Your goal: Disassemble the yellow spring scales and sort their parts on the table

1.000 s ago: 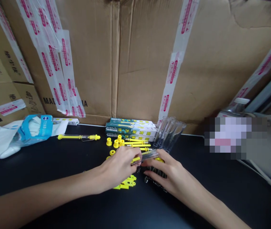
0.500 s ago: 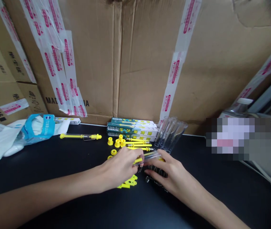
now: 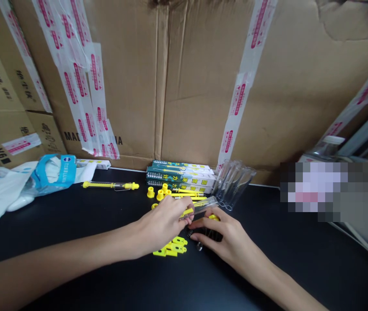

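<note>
A clear plastic tube (image 3: 206, 204) is gripped in my left hand (image 3: 168, 222), slanting up to the right, and a yellow part (image 3: 187, 212) shows at its near end. My right hand (image 3: 231, 229) is just right of it, with a small yellow plastic piece (image 3: 214, 217) held among its curled fingers. Its thumb and index finger reach toward a small metal coil spring (image 3: 189, 233) on the black table; whether they touch it I cannot tell. Another small metal piece (image 3: 199, 246) lies below the thumb. Flat yellow plastic pieces (image 3: 172, 247) lie below my left hand.
Yellow caps (image 3: 150, 192), yellow rods (image 3: 190, 194) and printed boxes (image 3: 180, 177) lie behind my hands. Clear tubes (image 3: 235, 188) lean at the back right. An assembled spring scale (image 3: 111, 185) and a plastic bag (image 3: 54, 172) are leftward. A cardboard wall (image 3: 196, 108) stands behind.
My right hand has moved off the tube's far end, down toward the spring. The tube, still in my left hand, now tilts more steeply upward.
</note>
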`<control>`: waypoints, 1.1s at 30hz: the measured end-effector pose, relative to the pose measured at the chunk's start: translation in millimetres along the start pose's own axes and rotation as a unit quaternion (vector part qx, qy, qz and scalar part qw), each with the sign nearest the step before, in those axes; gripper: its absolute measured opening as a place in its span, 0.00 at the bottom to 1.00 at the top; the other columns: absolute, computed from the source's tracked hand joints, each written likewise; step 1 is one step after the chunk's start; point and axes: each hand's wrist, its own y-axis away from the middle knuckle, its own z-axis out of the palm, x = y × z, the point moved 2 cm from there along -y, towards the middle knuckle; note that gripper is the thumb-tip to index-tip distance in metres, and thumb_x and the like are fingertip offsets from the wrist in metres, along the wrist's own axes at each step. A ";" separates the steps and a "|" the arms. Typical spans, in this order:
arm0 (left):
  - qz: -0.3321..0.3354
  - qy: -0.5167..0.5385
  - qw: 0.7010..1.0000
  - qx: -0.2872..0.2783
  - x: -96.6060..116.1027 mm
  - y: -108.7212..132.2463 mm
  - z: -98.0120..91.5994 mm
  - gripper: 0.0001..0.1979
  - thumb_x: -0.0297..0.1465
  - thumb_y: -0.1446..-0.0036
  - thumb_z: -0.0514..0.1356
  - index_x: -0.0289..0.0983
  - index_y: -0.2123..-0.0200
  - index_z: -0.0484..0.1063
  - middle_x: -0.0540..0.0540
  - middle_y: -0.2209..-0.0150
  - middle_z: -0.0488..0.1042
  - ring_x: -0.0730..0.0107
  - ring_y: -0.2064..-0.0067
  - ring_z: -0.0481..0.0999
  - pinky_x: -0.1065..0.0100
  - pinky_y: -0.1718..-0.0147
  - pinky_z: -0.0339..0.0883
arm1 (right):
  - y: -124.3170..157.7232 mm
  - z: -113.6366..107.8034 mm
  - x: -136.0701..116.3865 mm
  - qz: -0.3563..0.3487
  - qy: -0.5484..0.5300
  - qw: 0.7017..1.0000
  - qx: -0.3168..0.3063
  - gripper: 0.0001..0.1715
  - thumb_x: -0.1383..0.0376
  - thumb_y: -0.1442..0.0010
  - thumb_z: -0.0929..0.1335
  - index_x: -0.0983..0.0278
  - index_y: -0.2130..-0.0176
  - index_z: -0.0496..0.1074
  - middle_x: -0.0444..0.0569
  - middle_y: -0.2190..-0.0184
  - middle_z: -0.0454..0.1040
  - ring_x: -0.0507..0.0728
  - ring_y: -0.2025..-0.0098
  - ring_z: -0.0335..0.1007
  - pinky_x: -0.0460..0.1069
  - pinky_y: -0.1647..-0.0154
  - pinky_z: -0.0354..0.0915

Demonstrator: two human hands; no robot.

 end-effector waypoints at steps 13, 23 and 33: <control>0.030 -0.009 0.999 0.023 -1.2 0.2 2.7 0.12 0.19 0.41 0.54 0.40 0.58 0.65 0.46 0.57 0.68 0.65 0.56 0.71 0.65 0.58 0.67 | -3.4 -18.1 -1.6 -0.014 -0.003 1.000 0.016 0.03 0.67 0.40 0.71 0.59 0.63 0.76 0.47 0.62 0.70 0.56 0.60 0.73 0.52 0.56 0.70; 0.017 -0.055 0.998 0.028 8.0 -14.7 0.0 0.10 0.22 0.38 0.51 0.40 0.56 0.65 0.46 0.56 0.66 0.67 0.61 0.72 0.66 0.61 0.69 | 0.3 -24.8 -1.6 -0.054 0.056 0.997 -0.005 0.10 0.74 0.41 0.67 0.60 0.62 0.74 0.49 0.60 0.65 0.55 0.60 0.73 0.52 0.58 0.71; -0.002 -0.091 0.996 0.026 4.9 -25.9 -13.3 0.06 0.29 0.37 0.55 0.38 0.58 0.69 0.45 0.61 0.67 0.62 0.62 0.72 0.64 0.66 0.66 | 0.5 -20.9 -1.7 -0.031 0.055 0.997 -0.040 0.09 0.71 0.39 0.67 0.59 0.61 0.75 0.48 0.59 0.65 0.56 0.60 0.72 0.53 0.57 0.71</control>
